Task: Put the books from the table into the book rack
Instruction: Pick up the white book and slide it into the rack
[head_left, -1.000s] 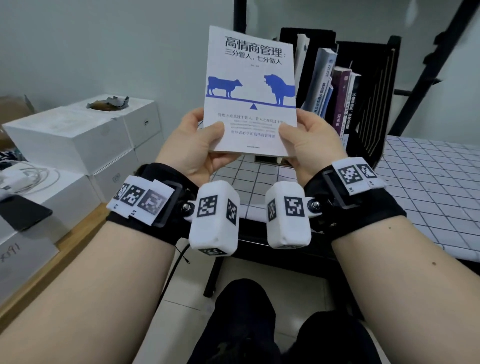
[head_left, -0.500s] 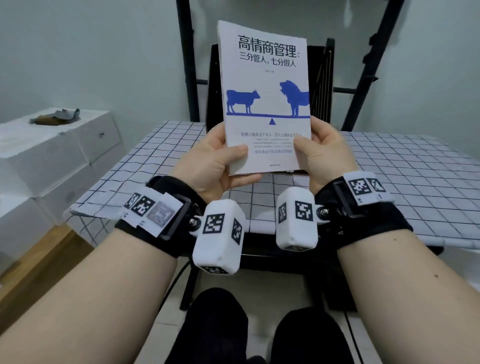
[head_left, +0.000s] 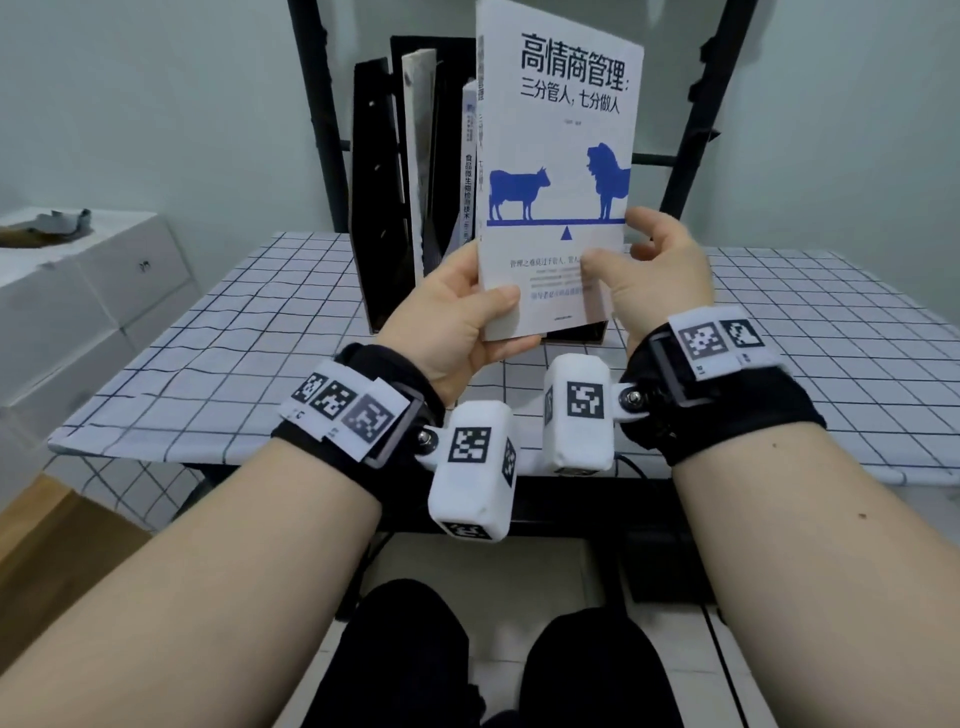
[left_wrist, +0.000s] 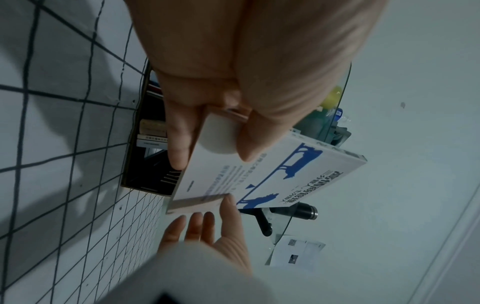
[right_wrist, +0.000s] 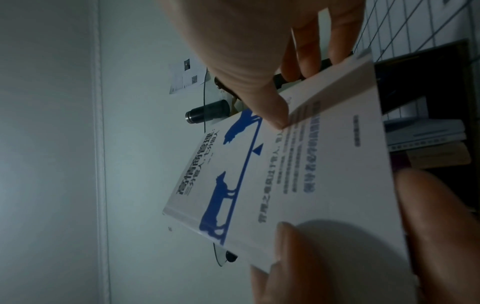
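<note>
A: From the head view, where is the white book?

B: It is upright in the air, just in front of the black book rack, which stands on the desk with its checked cloth. Other books already stand in the rack, to the left of the held one.

A: And the hands?

B: The left hand grips the book's lower left corner, thumb across the cover, fingers behind, forearm rising from below. The right hand is at the lower right edge with only the thumb tip on the cover; its fingers are loosely spread, off the book.

A: Does the left wrist view agree?

B: Yes. The left hand pinches the book between thumb and fingers, with the rack just behind it. The right hand is open beside the page edge, its thumb tip touching the cover.

A: The right wrist view?

B: The right hand has its thumb tip pressed to the cover of the book and its fingers extended past the edge. The left hand clamps the near corner, and the rack lies beyond the book
</note>
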